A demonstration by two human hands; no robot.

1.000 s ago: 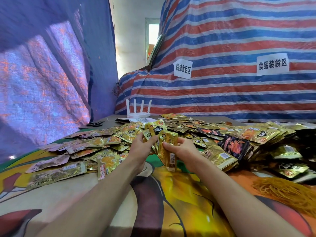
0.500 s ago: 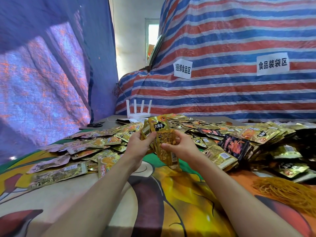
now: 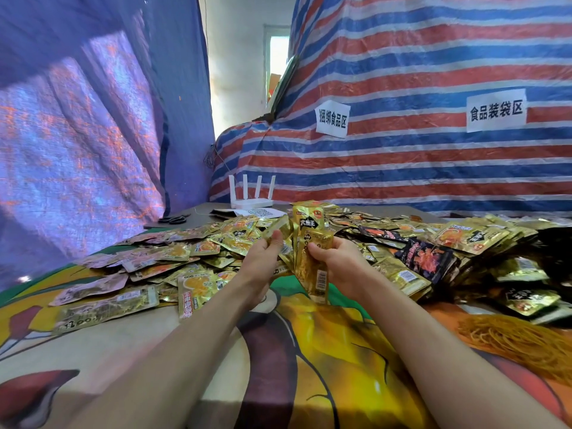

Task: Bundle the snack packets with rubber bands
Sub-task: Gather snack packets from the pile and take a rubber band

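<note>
Both hands hold up a small stack of gold snack packets upright above the table, in front of the big heap. My left hand pinches the stack's left edge between thumb and fingers. My right hand grips the right side, its thumb pressed on the front packet. A wide heap of loose gold and black snack packets covers the table behind and to both sides. A pile of yellow rubber bands lies at the right, near my right forearm.
A colourful printed cloth covers the near table. A white router, papers and black scissors sit at the far edge. A striped tarp with two paper signs hangs behind, a blue tarp at the left.
Both hands have raised the stack of packets a little higher and drawn it upright; the left thumb has shifted along the stack's left edge.
</note>
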